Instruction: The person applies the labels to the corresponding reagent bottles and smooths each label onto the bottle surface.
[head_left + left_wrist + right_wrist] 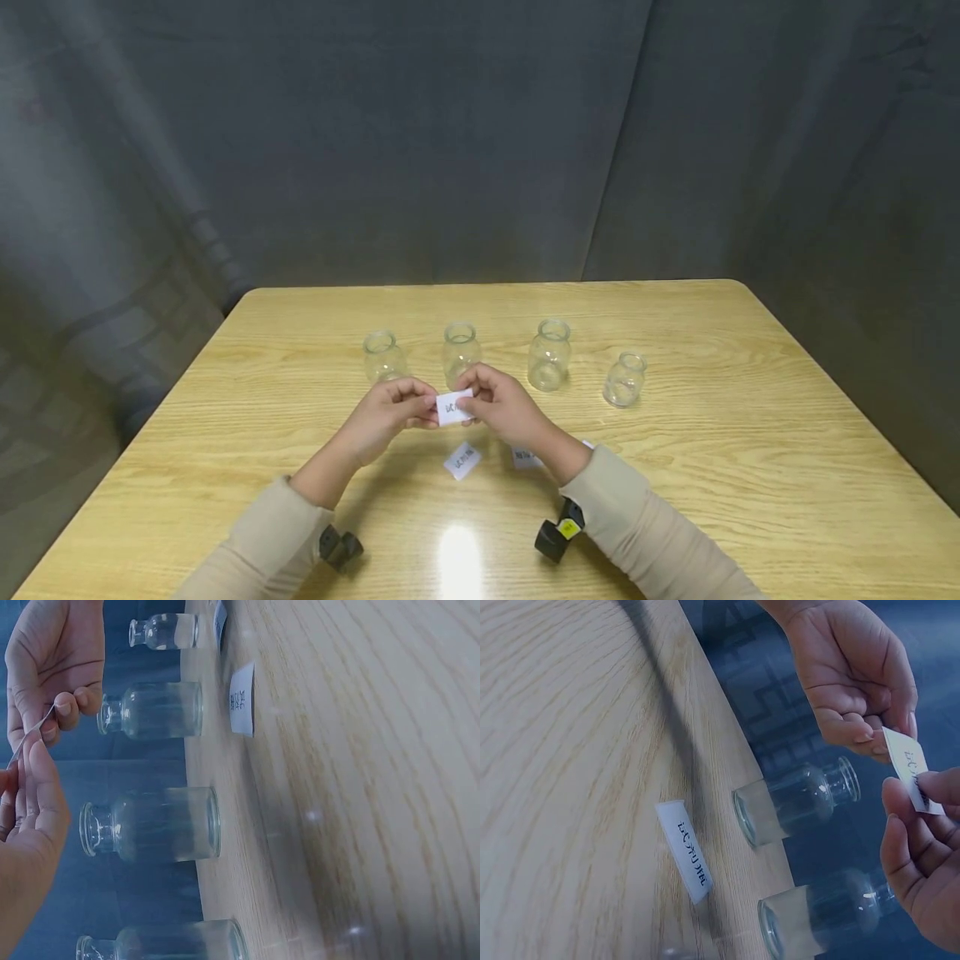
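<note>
A small white paper label (447,408) with dark handwritten characters is held up between the two hands above the table. My left hand (384,417) pinches its left edge between thumb and fingers. On the other side my right hand (508,408) grips it, the thumb lying over part of the writing. The right wrist view shows the held label (907,761) tilted between both sets of fingertips. Below the hands, a second label (462,460) lies on the table. Another label (525,458) is partly covered by my right forearm, and a white edge shows beyond it.
Behind the hands a row of clear glass bottles stands upright: one at the left (384,358), one behind the right hand (461,350), one right of that (550,358), and a smaller one (624,382) farthest right. A wooden table (750,467) bears them; a dark curtain (420,150) hangs behind.
</note>
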Tool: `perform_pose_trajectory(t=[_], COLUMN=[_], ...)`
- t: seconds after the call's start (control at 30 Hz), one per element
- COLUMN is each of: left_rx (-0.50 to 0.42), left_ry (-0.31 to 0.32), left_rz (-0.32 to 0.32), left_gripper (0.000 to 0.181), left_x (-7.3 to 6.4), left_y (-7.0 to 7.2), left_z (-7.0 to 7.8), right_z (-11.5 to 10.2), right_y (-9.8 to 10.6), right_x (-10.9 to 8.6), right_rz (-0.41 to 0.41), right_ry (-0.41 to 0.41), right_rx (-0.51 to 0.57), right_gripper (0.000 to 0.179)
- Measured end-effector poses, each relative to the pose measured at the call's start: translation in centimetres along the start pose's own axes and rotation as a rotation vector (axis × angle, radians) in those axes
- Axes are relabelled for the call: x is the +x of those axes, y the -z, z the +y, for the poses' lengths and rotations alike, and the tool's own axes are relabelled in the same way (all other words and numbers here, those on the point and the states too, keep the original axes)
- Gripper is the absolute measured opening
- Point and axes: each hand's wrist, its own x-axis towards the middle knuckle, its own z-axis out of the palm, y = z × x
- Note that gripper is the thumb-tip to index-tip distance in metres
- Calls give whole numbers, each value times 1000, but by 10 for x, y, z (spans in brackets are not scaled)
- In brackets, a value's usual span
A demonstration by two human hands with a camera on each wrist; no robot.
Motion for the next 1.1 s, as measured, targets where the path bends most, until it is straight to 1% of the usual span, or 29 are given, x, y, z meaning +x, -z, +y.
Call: perform_pose_trajectory(t=[0.4,0.67,0.8,0.97,1.1], left_rx=[-14,-17,-1,58,95], left_ry=[-4,-14,-4,-4,-18], left_rz=[-6,-25,-34,-36,-13], left_gripper=[16,12,11,15,16], left_x=[2,3,4,4,4], left_y=[0,2,2,2,2], left_z=[-2,-5,-6,-8,-9], right_z=[1,3,2,3,3], right_y=[1,1,1,2,5], right_x=[0,-2,-4,-7,-9], right_rz=[2,4,4,53,122], right_ry=[-1,-2,-13,-12,-8], right_rx=[10,-12,-29,-92,-134], right_gripper=[11,10,10,10,11])
